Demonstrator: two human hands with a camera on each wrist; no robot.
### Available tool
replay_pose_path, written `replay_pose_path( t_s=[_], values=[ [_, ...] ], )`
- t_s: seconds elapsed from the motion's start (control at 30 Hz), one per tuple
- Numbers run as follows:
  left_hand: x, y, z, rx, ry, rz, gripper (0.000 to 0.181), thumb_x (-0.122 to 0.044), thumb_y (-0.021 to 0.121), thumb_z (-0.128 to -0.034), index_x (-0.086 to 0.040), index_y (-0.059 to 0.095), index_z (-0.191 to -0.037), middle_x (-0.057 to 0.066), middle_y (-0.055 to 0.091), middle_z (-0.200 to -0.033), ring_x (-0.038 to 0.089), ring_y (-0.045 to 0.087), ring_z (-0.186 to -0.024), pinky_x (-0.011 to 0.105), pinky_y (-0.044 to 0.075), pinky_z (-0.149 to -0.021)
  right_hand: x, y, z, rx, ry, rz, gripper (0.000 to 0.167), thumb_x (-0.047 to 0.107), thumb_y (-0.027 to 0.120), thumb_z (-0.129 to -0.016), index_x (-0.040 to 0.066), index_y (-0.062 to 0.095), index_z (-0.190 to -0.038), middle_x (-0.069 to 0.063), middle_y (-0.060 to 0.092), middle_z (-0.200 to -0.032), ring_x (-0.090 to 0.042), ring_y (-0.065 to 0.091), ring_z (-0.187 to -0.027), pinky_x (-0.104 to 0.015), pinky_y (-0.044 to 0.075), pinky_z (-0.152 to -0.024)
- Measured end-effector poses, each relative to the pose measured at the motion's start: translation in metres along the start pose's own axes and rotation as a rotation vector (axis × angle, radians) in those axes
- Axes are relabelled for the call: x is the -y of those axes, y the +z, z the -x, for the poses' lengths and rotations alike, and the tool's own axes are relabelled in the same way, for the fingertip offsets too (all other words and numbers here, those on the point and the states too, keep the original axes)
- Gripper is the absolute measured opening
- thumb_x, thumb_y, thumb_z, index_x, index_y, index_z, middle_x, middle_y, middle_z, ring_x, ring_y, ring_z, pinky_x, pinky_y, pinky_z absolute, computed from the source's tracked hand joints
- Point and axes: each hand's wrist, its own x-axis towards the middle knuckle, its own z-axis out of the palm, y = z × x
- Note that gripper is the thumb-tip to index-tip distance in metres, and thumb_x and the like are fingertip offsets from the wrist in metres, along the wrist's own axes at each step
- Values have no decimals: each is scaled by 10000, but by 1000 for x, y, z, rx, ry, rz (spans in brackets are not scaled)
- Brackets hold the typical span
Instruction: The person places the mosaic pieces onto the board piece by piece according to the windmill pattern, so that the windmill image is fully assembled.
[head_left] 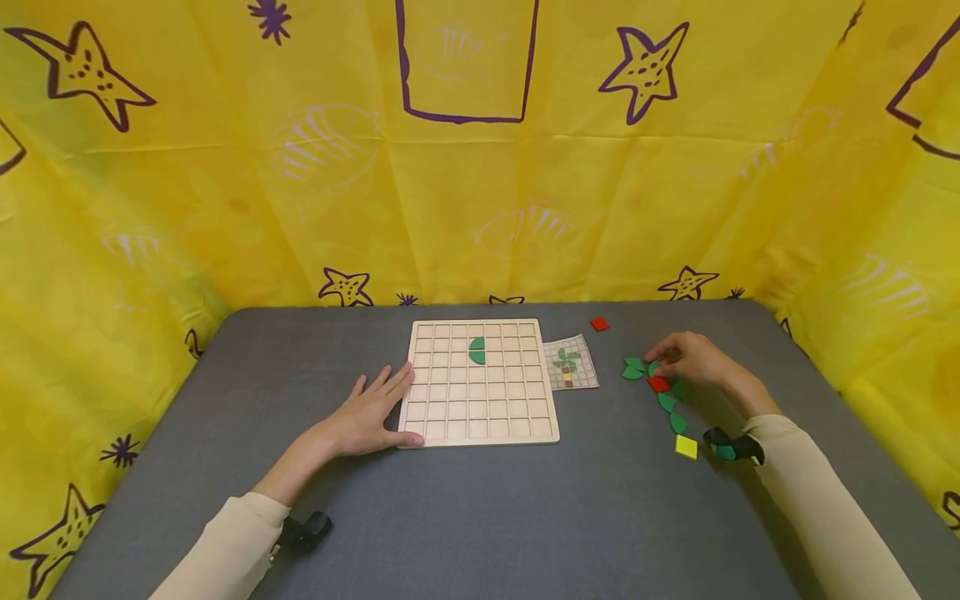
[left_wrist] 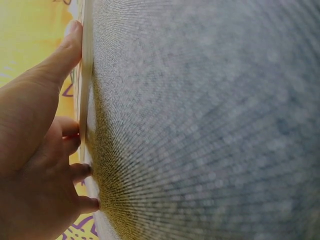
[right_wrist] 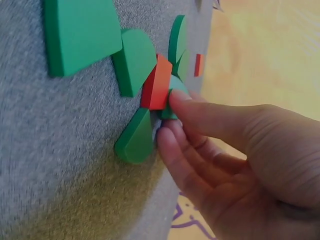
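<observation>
A light wooden grid board (head_left: 517, 408) lies on the table with two green tiles (head_left: 477, 357) in neighbouring cells. My left hand (head_left: 366, 419) rests along the board's left edge, fingers spread, with the thumb at the near corner. Over at the right, my right hand (head_left: 696, 360) pinches a green tile (right_wrist: 176, 86) with a rounded side between thumb and fingers. That tile is partly hidden by the thumb and is right beside a red tile (right_wrist: 156, 85). More green tiles (right_wrist: 136, 137) lie around it on the table.
A pattern card (head_left: 587, 371) with a green, yellow and brown figure touches the board's right side. One red tile (head_left: 599, 324) lies apart toward the back, and a yellow square tile (head_left: 686, 447) lies nearer. Yellow printed cloth (head_left: 450, 183) hangs behind the table.
</observation>
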Motion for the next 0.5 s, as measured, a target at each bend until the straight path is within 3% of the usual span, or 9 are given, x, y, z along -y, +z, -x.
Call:
replay_pose_path(
  t_s=[0.5],
  values=[
    [0,-1,0,0,6,6,1076,-614,680,-822,-10,176,-1557,149,134,-1628,454,106,-1464,691,36,-1106,3,-6,6,-71,-16,6,178,77,730,-876,-3,751,-1034,-93,743,-940,-222,680,-826,-284,533,-697]
  ],
)
